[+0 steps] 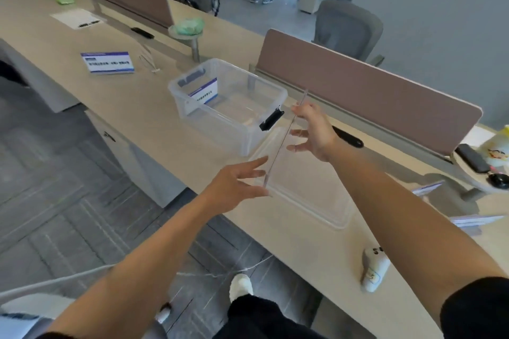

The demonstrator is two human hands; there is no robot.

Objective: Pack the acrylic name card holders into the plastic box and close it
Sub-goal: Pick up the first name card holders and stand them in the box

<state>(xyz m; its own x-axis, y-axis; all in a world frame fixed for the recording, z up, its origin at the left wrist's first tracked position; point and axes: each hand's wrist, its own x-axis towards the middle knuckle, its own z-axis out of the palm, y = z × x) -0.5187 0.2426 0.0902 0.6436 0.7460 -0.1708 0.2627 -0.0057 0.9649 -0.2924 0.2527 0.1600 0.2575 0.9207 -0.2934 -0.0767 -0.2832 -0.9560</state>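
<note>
A clear plastic box (234,124) stands open on the long desk, with a black latch (271,119) on its near end. Inside leans a name card holder (204,92) with a blue and white card. The clear lid (311,195) lies flat on the desk just right of the box. Above the lid I hold a clear acrylic name card holder (283,140), seen edge-on as a thin line. My left hand (237,187) touches its near end with spread fingers. My right hand (314,132) pinches its far end.
Another name card holder (108,62) with a card and an empty clear one (148,61) stand on the desk left of the box. More holders (473,221) lie at the right. Brown desk dividers (366,91) run along the back. A white controller (374,270) sits near the front edge.
</note>
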